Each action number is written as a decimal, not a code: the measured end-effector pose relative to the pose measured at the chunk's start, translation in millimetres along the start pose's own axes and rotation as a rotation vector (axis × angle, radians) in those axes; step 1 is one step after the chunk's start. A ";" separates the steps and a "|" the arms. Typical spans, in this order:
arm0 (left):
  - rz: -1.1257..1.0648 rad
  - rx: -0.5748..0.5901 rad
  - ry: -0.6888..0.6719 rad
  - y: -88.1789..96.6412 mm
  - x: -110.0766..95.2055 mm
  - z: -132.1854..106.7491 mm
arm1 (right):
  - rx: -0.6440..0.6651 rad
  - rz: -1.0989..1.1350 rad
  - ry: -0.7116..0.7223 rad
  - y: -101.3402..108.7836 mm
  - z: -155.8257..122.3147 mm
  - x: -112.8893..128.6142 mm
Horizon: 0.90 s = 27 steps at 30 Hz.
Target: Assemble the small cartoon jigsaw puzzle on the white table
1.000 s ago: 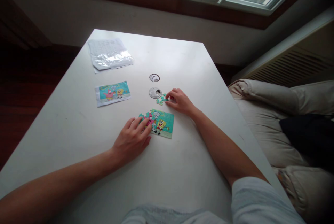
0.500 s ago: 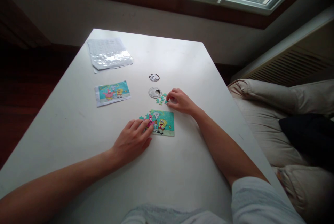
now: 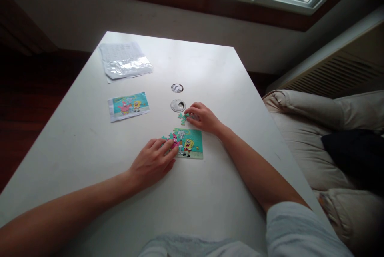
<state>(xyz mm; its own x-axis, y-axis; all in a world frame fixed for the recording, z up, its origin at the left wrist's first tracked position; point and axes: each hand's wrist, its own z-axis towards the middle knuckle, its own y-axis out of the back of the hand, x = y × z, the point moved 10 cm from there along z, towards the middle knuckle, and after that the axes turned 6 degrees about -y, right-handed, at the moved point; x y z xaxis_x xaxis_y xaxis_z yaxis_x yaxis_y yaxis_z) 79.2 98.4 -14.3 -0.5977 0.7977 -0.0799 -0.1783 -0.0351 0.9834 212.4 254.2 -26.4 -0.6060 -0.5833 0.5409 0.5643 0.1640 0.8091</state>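
On the white table lies a partly joined jigsaw puzzle [image 3: 195,137] with cartoon figures on a turquoise ground. Its upper left edge is jagged. My left hand [image 3: 154,159] rests flat over the puzzle's left part, fingers stretched out, covering some of it. Beyond the puzzle is a small cluster of loose turquoise puzzle pieces [image 3: 182,119]. At their right side is my right hand [image 3: 204,118], with bent fingers touching the cluster. Thumb and forefinger are apart there, and the hand partly hides the pieces.
A printed picture sheet [image 3: 129,106] of the same scene lies left of the puzzle. Papers in a clear plastic sleeve [image 3: 126,61] are at the far left corner. Two round table inserts [image 3: 178,105] sit behind the pieces. A beige sofa [image 3: 291,129] stands to the right.
My right hand has shifted slightly left, its fingers now over more of the loose pieces, which lie rearranged. The puzzle has slid slightly right and nearer, with my left hand still on it.
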 end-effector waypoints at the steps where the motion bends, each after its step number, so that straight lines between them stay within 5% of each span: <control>1: -0.001 0.000 -0.007 0.5 -0.9 0.3 | 0.017 0.014 0.003 -1.2 -0.3 2.8; 9: 0.002 -0.006 -0.056 -0.3 -6.0 0.5 | 0.094 0.290 -0.086 -11.6 -2.2 6.4; 14: -0.010 -0.019 -0.067 0.2 -7.4 0.7 | 0.005 0.158 -0.076 -6.3 0.1 4.8; 27: -0.020 -0.040 -0.077 1.4 -9.3 0.8 | 0.077 -0.039 -0.064 -17.7 2.3 11.4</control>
<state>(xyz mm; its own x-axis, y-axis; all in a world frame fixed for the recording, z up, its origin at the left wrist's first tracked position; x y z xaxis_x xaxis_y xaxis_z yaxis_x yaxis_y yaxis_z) 85.2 91.3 -12.0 -0.5318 0.8426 -0.0848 -0.2217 -0.0419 0.9742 194.3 246.5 -34.0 -0.6626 -0.5384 0.5207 0.4969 0.2042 0.8434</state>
